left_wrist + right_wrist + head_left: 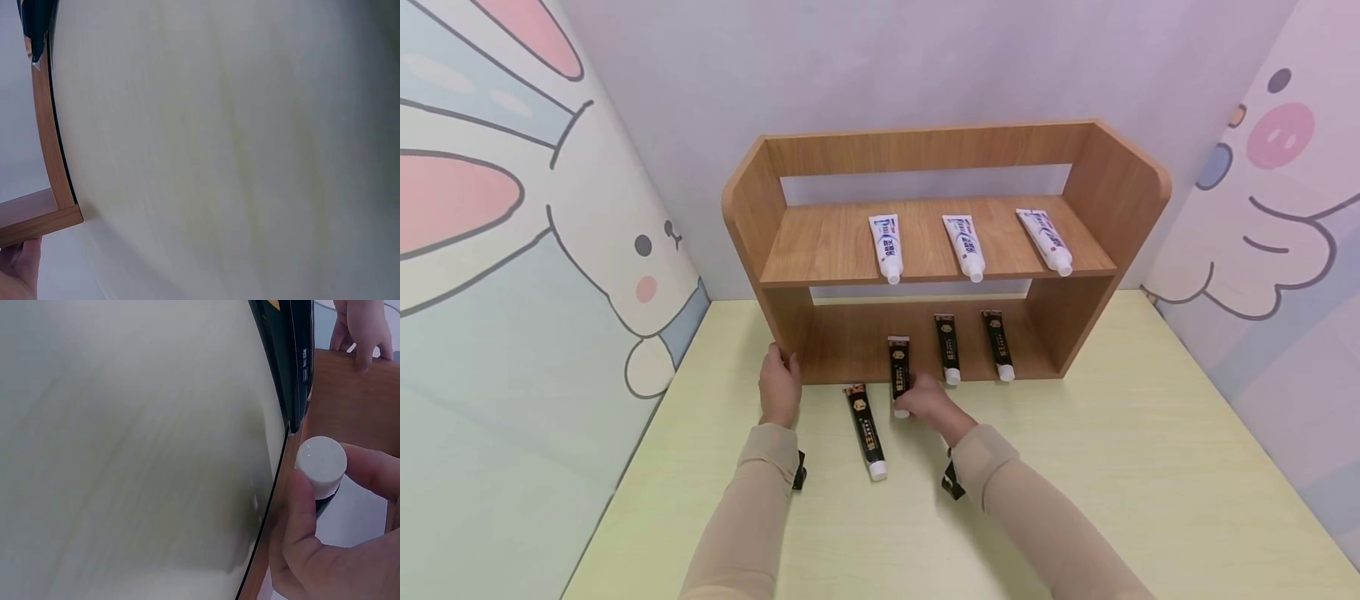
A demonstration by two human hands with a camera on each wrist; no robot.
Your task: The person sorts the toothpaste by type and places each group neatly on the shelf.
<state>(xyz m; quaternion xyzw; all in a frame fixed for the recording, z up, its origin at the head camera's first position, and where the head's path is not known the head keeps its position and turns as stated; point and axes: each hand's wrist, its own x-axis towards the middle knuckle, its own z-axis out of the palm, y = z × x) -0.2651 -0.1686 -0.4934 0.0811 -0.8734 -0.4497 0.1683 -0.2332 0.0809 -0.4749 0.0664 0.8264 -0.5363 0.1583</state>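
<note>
A wooden two-tier shelf (857, 332) stands on the table. My left hand (780, 387) grips the front edge of its left side panel; in the right wrist view the fingers (364, 359) of that hand bend over the board. With thumb and fingers, my right hand (931, 402) pinches a black toothpaste tube (899, 362) near its white cap (322, 464), at the lower tier's front edge. Another black toothpaste tube (867, 429) lies on the table between my hands, cap towards me. Two more black tubes, left (948, 346) and right (997, 343), lie on the lower tier.
Three white toothpaste tubes, left (887, 246), middle (964, 246) and right (1047, 240), lie spaced out on the upper tier. The pale yellow table (1150, 467) extends around the shelf. Cartoon-printed walls (647, 192) close in both sides.
</note>
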